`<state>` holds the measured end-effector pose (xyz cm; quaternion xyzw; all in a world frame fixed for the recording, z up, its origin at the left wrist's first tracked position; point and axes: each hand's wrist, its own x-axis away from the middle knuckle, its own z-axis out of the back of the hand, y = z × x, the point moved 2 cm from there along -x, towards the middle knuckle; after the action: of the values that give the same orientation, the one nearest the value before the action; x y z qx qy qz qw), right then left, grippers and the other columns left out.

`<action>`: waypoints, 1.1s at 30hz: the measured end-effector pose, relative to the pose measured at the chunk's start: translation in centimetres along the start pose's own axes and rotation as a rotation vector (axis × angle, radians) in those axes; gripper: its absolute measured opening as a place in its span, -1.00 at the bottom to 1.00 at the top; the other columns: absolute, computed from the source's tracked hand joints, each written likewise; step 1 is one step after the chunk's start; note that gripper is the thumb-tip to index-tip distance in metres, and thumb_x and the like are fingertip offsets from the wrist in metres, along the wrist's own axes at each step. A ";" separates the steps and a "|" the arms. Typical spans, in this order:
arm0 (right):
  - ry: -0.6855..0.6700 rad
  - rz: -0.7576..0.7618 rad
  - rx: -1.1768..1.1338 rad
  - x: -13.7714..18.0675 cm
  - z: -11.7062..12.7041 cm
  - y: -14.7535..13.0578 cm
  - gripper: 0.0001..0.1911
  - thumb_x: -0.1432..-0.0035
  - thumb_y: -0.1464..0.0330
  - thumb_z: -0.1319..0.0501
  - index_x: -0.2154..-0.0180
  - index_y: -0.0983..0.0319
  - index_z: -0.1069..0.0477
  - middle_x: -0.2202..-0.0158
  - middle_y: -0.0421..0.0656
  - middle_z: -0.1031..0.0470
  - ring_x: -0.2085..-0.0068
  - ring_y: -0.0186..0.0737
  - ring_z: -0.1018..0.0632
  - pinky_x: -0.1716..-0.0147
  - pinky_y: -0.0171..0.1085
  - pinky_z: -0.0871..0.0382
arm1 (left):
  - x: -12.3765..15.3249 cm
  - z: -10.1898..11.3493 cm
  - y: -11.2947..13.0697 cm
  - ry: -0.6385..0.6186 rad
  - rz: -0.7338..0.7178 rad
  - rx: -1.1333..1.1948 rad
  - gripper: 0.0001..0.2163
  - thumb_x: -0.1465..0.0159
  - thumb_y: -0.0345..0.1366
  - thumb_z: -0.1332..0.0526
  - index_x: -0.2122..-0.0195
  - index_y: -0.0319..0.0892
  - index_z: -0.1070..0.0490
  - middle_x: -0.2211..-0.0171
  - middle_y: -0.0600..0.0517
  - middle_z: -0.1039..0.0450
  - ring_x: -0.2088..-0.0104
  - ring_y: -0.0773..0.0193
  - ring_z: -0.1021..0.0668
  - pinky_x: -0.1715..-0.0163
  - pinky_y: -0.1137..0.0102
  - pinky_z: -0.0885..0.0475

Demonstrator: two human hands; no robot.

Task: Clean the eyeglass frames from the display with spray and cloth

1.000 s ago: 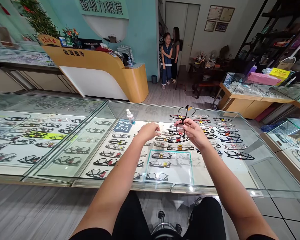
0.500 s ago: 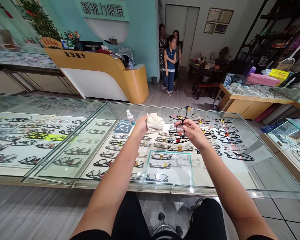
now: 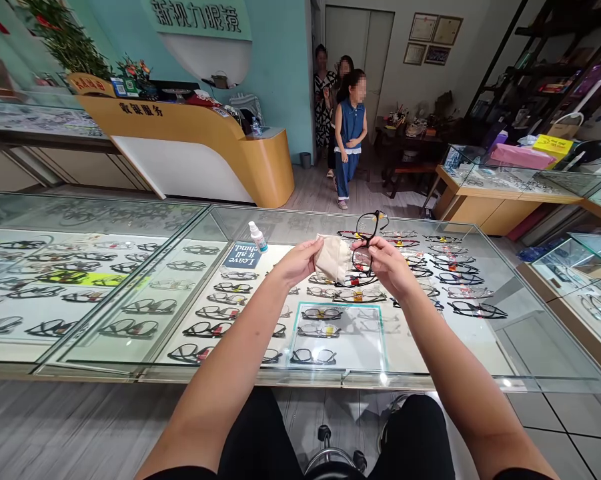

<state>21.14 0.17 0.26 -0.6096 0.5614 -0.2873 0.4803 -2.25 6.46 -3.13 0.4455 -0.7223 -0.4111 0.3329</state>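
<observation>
My left hand point(image 3: 300, 261) pinches a cream cleaning cloth point(image 3: 331, 260) by its left side, above the glass counter. Close by on the right, my right hand point(image 3: 387, 263) grips a pair of dark-framed eyeglasses point(image 3: 367, 227) near the bridge, turned on end with one lens above the other. The cloth's right edge is beside the lower lens; whether they touch I cannot tell. A white spray bottle point(image 3: 257, 237) stands on the glass left of my left hand, over a dark blue card point(image 3: 243, 255) with white lettering.
Beneath my arms is a glass display counter point(image 3: 410, 375) holding rows of spectacle frames point(image 3: 477, 310). Across the aisle stands a wooden-edged cashier desk point(image 3: 267, 167). Several people, one in a denim outfit point(image 3: 349, 130), are near the back doorway. Another display case point(image 3: 510, 200) stands at right.
My left hand has brought the cloth rightward, up beside the eyeglasses. My right hand stays nearly in place. The person in denim has stepped forward from the doorway.
</observation>
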 end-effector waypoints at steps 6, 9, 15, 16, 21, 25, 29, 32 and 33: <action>0.042 0.005 -0.037 -0.2 0.2 0.1 -0.60 -0.12 0.07 -0.59 0.27 0.08 -0.45 0.02 -0.11 -0.76 -0.14 0.05 -0.68 -0.29 0.00 -0.44 | 0.4 -0.8 -0.8 -0.102 0.049 -0.054 -0.67 -0.38 -0.07 -0.52 0.05 -0.28 -0.73 0.10 -0.19 -0.75 0.17 0.17 -0.73 0.12 0.39 -0.62; 0.041 -0.005 -0.048 -0.2 0.2 0.1 -0.59 -0.12 0.07 -0.59 0.27 0.09 -0.45 0.02 -0.12 -0.77 -0.08 0.01 -0.68 -0.15 -0.07 -0.49 | 0.5 -1.3 -1.3 -0.150 0.069 -0.073 -0.57 -0.31 0.02 -0.56 0.06 -0.28 -0.72 0.13 -0.19 -0.75 0.20 0.18 -0.72 0.13 0.38 -0.61; 0.045 -0.037 -0.089 -0.2 0.1 0.2 -0.59 -0.09 0.10 -0.62 0.28 0.12 -0.48 0.07 -0.14 -0.77 0.06 -0.10 -0.68 0.10 -0.22 -0.51 | 0.9 -2.9 -2.4 -0.262 0.070 -0.073 -0.42 -0.18 0.14 -0.61 0.07 -0.33 -0.72 0.13 -0.23 -0.75 0.15 0.14 -0.72 0.09 0.38 -0.58; 0.042 -0.041 -0.093 -0.2 0.1 0.2 -0.59 -0.08 0.10 -0.63 0.28 0.12 -0.49 0.07 -0.15 -0.77 0.09 -0.11 -0.68 0.12 -0.23 -0.51 | 1.0 -3.2 -2.6 -0.267 0.066 -0.062 -0.42 -0.19 0.14 -0.61 0.08 -0.34 -0.72 0.13 -0.23 -0.75 0.15 0.14 -0.72 0.08 0.37 -0.58; 0.022 -0.063 -0.095 -0.3 -0.1 0.7 -0.55 -0.03 0.07 -0.65 0.26 0.11 -0.50 0.06 -0.14 -0.77 0.11 -0.11 -0.69 0.15 -0.21 -0.54 | 1.3 -4.1 -2.8 -0.255 0.056 0.020 -0.44 -0.22 0.09 -0.61 -0.03 -0.28 -0.71 0.03 -0.19 -0.75 0.09 0.14 -0.73 0.01 0.37 -0.57; 0.002 -0.063 -0.098 -0.2 -0.3 1.1 -0.59 -0.06 0.09 -0.64 0.26 0.10 -0.51 0.08 -0.17 -0.76 0.14 -0.15 -0.68 0.18 -0.25 -0.53 | 1.6 -4.6 -2.7 -0.270 0.049 0.070 -0.41 -0.30 0.02 -0.57 -0.24 -0.23 -0.63 -0.03 -0.20 -0.74 0.02 0.07 -0.75 0.01 0.34 -0.58; -0.011 -0.072 -0.105 -0.2 -0.3 1.5 -0.59 -0.09 0.09 -0.62 0.23 0.10 -0.51 0.05 -0.17 -0.76 0.21 -0.17 -0.66 0.30 -0.26 -0.48 | 1.8 -4.9 -3.0 -0.233 0.075 0.026 -0.32 -0.14 0.06 -0.66 -0.17 -0.26 -0.64 0.12 -0.14 -0.75 0.24 0.18 -0.73 0.18 0.39 -0.55; -0.016 -0.071 -0.116 -0.2 -0.3 1.8 -0.59 -0.10 0.09 -0.62 0.23 0.11 -0.50 0.05 -0.16 -0.75 0.24 -0.18 -0.64 0.28 -0.25 -0.50 | 2.0 -5.1 -3.3 -0.172 0.104 0.019 -0.33 0.00 0.02 -0.74 -0.01 -0.30 -0.66 0.22 -0.10 -0.72 0.36 0.25 -0.68 0.28 0.42 -0.49; -0.018 -0.069 -0.119 -0.2 -0.3 1.9 -0.59 -0.10 0.09 -0.62 0.23 0.11 -0.50 0.05 -0.15 -0.75 0.24 -0.19 -0.64 0.27 -0.25 -0.50 | 2.0 -5.2 -3.4 -0.147 0.106 0.034 -0.33 0.03 0.00 -0.75 0.00 -0.29 -0.66 0.24 -0.09 -0.71 0.36 0.26 -0.68 0.29 0.43 -0.48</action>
<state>20.03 0.48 -1.33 -0.6586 0.5518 -0.2642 0.4381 2.64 2.15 -3.58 0.3808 -0.7742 -0.4121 0.2928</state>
